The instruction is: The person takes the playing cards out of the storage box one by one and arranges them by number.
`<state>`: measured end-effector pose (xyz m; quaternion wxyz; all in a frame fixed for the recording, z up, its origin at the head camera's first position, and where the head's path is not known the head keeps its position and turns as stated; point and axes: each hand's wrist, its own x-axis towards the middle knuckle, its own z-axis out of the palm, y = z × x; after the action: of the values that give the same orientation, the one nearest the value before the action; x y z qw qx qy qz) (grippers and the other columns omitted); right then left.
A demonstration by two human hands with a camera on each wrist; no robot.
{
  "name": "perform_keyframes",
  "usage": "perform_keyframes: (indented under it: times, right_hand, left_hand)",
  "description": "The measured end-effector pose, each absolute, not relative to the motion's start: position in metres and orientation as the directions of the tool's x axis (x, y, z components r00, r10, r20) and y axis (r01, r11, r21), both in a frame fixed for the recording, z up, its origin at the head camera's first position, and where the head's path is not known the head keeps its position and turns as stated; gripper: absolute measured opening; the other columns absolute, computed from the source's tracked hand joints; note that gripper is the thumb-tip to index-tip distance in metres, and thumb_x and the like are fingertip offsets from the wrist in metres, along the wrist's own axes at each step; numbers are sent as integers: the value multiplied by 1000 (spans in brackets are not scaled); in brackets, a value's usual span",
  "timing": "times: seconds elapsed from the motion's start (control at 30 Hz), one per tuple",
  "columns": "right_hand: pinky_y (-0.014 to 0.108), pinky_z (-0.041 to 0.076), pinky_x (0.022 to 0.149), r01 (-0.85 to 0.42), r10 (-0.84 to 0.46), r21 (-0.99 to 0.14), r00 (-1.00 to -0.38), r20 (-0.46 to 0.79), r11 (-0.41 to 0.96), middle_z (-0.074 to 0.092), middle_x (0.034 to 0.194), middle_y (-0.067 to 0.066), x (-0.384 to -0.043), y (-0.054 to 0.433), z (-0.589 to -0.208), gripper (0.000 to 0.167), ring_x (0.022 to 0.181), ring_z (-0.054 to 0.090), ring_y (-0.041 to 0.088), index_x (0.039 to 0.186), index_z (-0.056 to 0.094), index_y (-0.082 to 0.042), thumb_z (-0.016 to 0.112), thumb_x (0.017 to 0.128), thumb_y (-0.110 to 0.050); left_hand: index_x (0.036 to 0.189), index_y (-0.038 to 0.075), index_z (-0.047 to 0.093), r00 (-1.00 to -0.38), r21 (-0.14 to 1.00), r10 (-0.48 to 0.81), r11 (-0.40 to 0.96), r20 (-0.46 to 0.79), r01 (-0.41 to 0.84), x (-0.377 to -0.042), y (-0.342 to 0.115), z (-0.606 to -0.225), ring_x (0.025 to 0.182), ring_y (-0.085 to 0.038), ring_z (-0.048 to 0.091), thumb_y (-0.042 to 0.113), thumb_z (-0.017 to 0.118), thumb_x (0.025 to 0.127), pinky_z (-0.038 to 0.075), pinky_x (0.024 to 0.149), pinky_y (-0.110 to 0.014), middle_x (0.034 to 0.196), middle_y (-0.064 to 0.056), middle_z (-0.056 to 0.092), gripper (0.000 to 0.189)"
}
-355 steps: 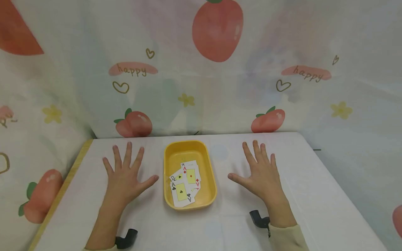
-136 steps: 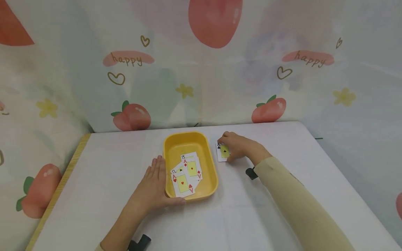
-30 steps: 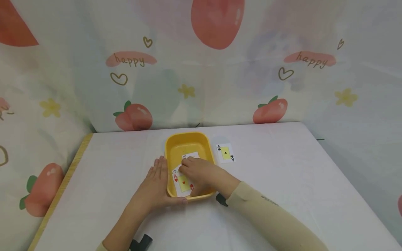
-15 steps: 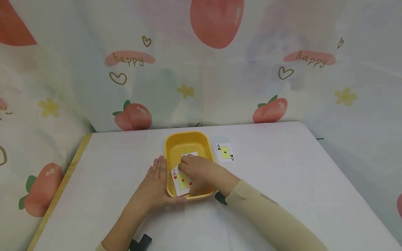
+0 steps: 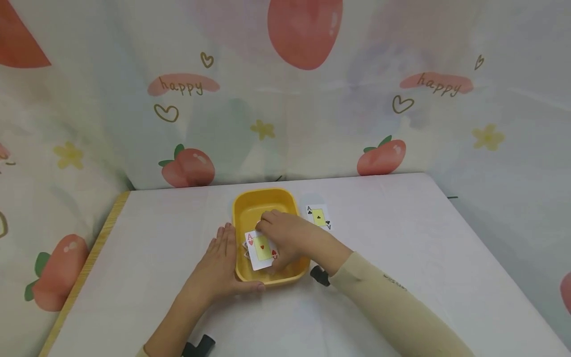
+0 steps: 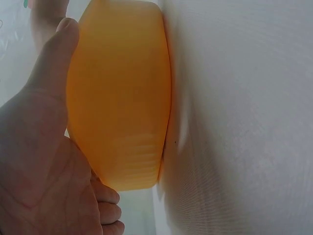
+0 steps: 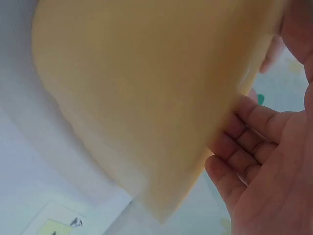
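Ace of hearts (image 5: pixel 261 249) is showing between the two hands, over the yellow tray (image 5: pixel 253 206), the right hand (image 5: pixel 289 239) pinching it with curled fingers while the left hand (image 5: pixel 217 267) is resting straight-fingered against the tray.

Site, from where I stand: a screened-off table bay, like a small booth. Whether it belongs to a home, lab or office cannot be told. Evidence: table (image 5: pixel 379 213), white on top, wood-grain strip (image 5: pixel 84 272) along its left edge. Patterned sheeting (image 5: pixel 334 119) rises just behind the table's far edge and stands along both sides. Printed on it: large and small red fruit (image 5: pixel 305 34), yellow flowers (image 5: pixel 488 137), outlined hearts (image 5: pixel 166 113), and the word "happy" (image 5: pixel 181 86), repeated.
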<state>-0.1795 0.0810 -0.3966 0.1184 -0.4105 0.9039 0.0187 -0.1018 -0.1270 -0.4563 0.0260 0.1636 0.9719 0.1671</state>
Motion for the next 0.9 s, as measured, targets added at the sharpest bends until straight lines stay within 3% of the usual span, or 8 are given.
perform_keyframes:
  times: [0.23,0.5,0.9]
  right_hand:
    - [30,44,108,-730,-725,-69,-657,-206,680,51,132,0,-183,92,-385,97,115,48,15,140,51,-13,83,65,-65]
    - [30,44,105,-739,-740,-78,-653,-162,669,52,125,-1,-185,106,-373,85,111,47,14,137,53,-11,84,68,-49]
    - [29,46,100,-721,-729,-111,-673,-124,684,51,124,-3,-189,125,-359,81,110,45,13,135,54,-12,82,66,-47]
  left_hand:
    - [156,-9,4,-946,331,323,894,-7,302,-101,-126,-454,153,-39,9,92,60,62,21,121,-53,164,-26,8,148]
    - [156,-9,5,-948,319,320,899,-8,300,-101,-125,-452,153,-39,10,91,62,62,21,122,-53,164,-26,9,148]
    - [156,-9,4,-950,333,311,898,-17,288,-102,-125,-452,153,-39,10,90,64,61,20,122,-53,164,-26,9,149]
